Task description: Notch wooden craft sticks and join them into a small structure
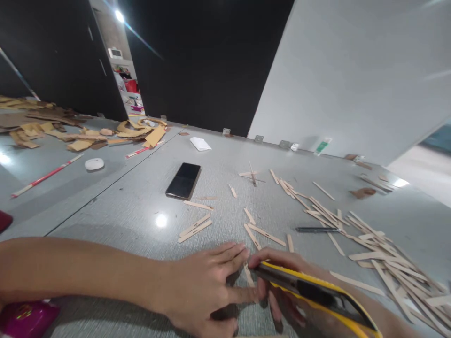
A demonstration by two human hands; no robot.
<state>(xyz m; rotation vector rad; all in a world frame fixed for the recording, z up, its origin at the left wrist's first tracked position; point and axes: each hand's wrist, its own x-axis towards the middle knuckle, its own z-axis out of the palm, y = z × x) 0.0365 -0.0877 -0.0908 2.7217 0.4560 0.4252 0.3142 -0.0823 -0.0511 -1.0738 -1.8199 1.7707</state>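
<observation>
My left hand [206, 286] lies flat on the grey table [116, 211], fingers stretched out and pressing down on a wooden craft stick [248, 276]. My right hand [282, 281] is closed around a yellow and black utility knife [310, 291], whose tip meets that stick beside my left fingertips. Loose sticks [195, 228] lie just beyond my left hand.
A black phone [183, 180] lies face up mid-table. A black pen [317, 229] and a big heap of several wooden sticks [380, 253] fill the right side. Cardboard scraps [81, 134], a white round object [94, 164], a folded white paper [200, 143] and a red-white rod [45, 176] sit far left.
</observation>
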